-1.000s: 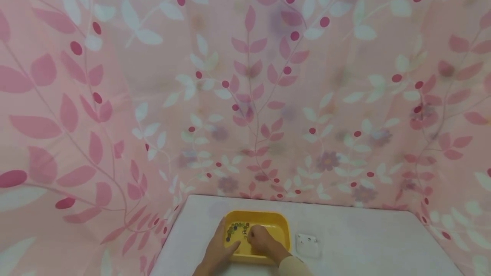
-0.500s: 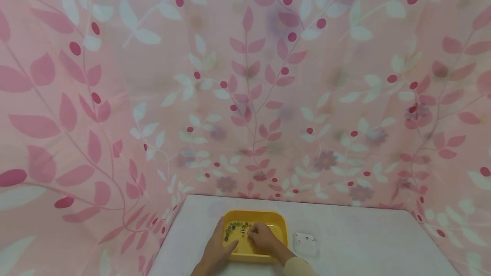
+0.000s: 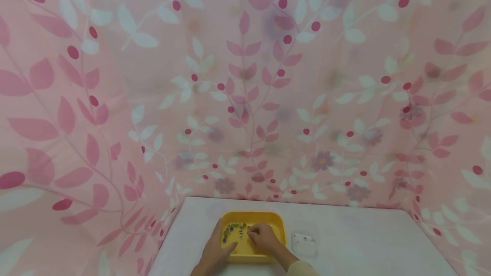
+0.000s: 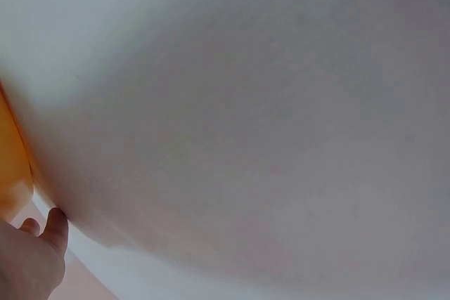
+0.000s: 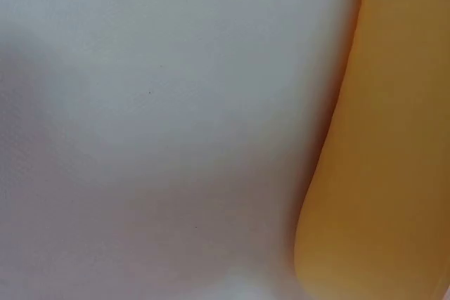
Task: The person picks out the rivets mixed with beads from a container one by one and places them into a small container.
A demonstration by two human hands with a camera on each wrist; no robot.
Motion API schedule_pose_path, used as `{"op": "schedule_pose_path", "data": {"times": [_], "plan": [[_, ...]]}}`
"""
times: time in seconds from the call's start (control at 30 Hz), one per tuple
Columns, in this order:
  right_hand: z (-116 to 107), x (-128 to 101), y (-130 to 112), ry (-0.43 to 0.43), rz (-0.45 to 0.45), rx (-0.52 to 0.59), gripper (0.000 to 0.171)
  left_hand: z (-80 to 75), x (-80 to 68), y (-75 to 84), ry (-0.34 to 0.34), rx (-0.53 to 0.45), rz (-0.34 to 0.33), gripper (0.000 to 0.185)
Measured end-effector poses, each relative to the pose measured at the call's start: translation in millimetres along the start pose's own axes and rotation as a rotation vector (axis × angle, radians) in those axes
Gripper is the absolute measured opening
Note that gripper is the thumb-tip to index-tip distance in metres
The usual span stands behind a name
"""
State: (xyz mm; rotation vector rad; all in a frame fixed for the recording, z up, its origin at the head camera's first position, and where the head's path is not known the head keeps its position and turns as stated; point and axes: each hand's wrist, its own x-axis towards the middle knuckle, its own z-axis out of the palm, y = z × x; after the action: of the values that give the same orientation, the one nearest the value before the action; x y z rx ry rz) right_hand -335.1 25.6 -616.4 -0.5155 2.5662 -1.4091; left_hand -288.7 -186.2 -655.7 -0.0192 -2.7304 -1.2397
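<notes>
a yellow tray [image 3: 277, 224] sits on the white bench [image 3: 364, 242], near its back edge, in front of a pink leaf-patterned curtain [image 3: 245, 80]. a curved row of small dark beads [image 3: 232, 229] lies in the tray's left half. the left hand [image 3: 216, 252] rests against the tray's left rim, thumb hooked over the near edge and fingers laid along the outer wall, so it holds the tray. the right hand [image 3: 262, 237] is inside the tray with its fingers curled down at the right end of the bead row; whether it pinches a bead is too small to tell. a small white case [image 3: 303, 242] lies on the bench just right of the tray, not touching it.

compared with a second ago, the right hand has slid a little toward the tray's far wall and sits closer to the bead row; the left hand has kept its place on the rim, and the tray and case have stayed where they were. the head view has tipped slightly, so everything sits a touch lower and further left

the wrist views show only blurred bench, tray wall [image 5: 394, 138] and a fingertip [image 4: 55, 226]
</notes>
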Motion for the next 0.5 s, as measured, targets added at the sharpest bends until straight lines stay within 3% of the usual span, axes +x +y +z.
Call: {"op": "schedule_pose_path", "data": {"times": [0.13,0.27,0.5], "plan": [[-3.0,-0.8,-4.4,-0.010,0.051,0.066,0.015,-1.3,0.1,0.3,-0.003,0.006,-0.020,0.103],[-4.4,-1.8,-4.1,-0.004,0.031,0.104,0.016,-0.1,-1.4,-1.1,-0.025,0.001,-0.059,0.104],[-15.7,-1.9,-13.0,0.028,0.074,0.139,0.019,-1.0,0.1,-0.7,-0.012,0.006,-0.015,0.104]]}}
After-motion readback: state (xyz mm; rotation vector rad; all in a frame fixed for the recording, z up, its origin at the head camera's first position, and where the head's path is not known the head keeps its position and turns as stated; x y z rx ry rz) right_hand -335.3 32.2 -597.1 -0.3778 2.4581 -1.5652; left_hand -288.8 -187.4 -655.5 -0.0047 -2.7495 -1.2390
